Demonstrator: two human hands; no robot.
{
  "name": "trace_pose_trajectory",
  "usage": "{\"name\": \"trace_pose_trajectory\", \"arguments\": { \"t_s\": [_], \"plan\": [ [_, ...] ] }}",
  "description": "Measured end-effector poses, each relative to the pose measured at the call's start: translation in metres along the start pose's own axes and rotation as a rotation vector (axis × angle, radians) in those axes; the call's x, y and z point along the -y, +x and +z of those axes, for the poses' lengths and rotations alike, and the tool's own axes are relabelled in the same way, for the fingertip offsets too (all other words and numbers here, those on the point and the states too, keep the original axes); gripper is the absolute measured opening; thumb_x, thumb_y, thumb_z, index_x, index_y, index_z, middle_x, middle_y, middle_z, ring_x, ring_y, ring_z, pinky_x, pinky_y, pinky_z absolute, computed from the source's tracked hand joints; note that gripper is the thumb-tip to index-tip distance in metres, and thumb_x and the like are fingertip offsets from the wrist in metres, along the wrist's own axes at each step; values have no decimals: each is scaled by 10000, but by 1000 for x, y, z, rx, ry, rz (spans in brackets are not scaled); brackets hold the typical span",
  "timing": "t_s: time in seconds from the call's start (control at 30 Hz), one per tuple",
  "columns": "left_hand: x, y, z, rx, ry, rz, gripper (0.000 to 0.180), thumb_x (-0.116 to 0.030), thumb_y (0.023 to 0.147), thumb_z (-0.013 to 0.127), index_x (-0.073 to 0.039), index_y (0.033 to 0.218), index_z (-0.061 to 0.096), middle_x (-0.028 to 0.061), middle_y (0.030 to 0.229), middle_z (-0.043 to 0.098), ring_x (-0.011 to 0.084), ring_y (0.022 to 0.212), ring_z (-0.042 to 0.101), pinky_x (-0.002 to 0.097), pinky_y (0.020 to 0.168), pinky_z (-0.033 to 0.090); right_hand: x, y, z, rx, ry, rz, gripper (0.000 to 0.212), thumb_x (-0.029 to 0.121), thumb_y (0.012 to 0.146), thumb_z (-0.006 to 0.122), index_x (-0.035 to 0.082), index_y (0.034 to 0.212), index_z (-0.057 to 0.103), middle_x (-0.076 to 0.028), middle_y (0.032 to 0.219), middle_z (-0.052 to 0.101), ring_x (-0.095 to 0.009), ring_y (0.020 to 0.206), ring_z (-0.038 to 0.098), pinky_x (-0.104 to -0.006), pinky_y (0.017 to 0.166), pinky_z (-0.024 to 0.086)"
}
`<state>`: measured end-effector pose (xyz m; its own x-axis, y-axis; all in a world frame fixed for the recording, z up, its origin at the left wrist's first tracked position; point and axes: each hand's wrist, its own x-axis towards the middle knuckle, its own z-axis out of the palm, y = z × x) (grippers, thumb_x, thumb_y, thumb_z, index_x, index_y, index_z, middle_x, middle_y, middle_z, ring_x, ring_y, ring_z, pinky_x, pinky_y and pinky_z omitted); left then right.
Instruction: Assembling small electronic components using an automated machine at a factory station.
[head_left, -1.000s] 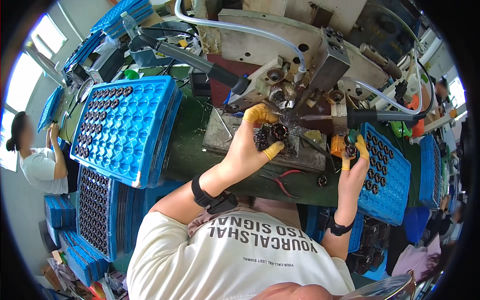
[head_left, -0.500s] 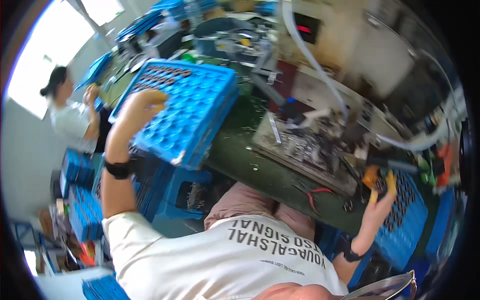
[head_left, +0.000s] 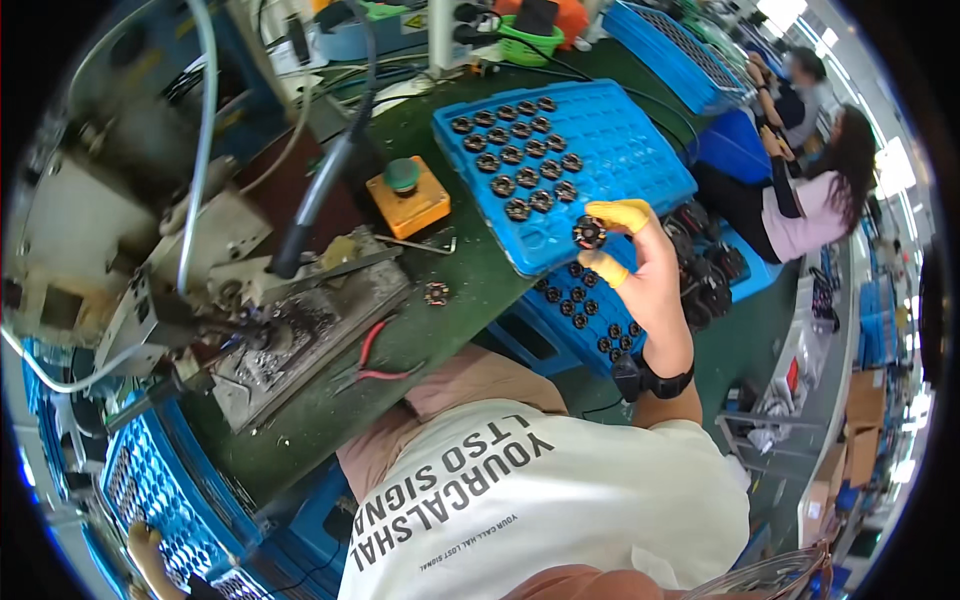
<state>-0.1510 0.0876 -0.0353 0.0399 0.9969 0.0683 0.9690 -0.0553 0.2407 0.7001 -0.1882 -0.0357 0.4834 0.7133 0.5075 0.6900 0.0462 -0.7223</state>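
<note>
The right hand [head_left: 640, 262], with yellow rubber caps on thumb and forefinger, pinches a small round black wound part with copper-coloured windings [head_left: 589, 233] between those two tips. The part hangs just over the near edge of a blue plastic moulded tray with rows of round pockets [head_left: 620, 150] that lies on the green bench top [head_left: 450, 330]. About sixteen like black parts sit in the pockets at the far left of this tray; the rest of its pockets show bare blue plastic.

Under that edge, lower than the bench, a second blue pocketed tray [head_left: 575, 320] holds more of the same dark parts, around a dozen in view, partly hidden by the wrist and its black watch band [head_left: 652, 380]. One loose black and copper part [head_left: 435, 293] lies on the bench, apart from both trays, near an orange box with a green push button [head_left: 407, 200].

The left hand [head_left: 150, 550], at the lower left rim, rests on a third blue pocketed tray [head_left: 170, 480]; whether its fingers are spread or closed cannot be told, nor what lies in that tray's pockets. Red-handled pliers [head_left: 375, 355] lie beside a grey metal fixture block [head_left: 290, 330]. Another blue tray [head_left: 680, 50] sits at the bench's far end.
</note>
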Motion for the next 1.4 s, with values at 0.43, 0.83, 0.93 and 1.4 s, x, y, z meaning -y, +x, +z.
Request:
{"name": "trace_pose_trajectory", "arguments": {
  "t_s": [0.43,0.83,0.93,1.4],
  "plan": [
    [-154,-47,-14,-370,-92,10,441,-181,873,689,-19,1265,568,125,996,660,230,818,615,348,737,512,-82,-42,-30,699,671,637,358,20,900,597,29,1257,580,-45,1129,604,-139,951,623,-297,884,506],
    [-249,-104,42,-345,-714,44,341,-209,891,712,9,1146,649,144,962,664,305,761,630,368,680,542,-283,-117,58,236,-427,391,206,-41,744,676,9,941,643,-203,957,637,-380,888,627,-424,756,513],
    [-241,-115,48,-287,-757,21,324,-216,896,717,16,1116,669,149,953,665,324,746,634,374,666,549,-274,-117,64,240,-529,417,200,-34,716,682,5,908,646,-187,1028,636,-381,951,623,-438,801,520],
    [-303,-120,83,-386,-733,51,493,44,856,650,10,1329,518,90,1198,601,141,999,586,259,843,489,-117,-55,64,908,-131,282,275,127,800,723,41,1060,694,-175,990,698,-329,940,669,-372,821,524]
  ]
}}
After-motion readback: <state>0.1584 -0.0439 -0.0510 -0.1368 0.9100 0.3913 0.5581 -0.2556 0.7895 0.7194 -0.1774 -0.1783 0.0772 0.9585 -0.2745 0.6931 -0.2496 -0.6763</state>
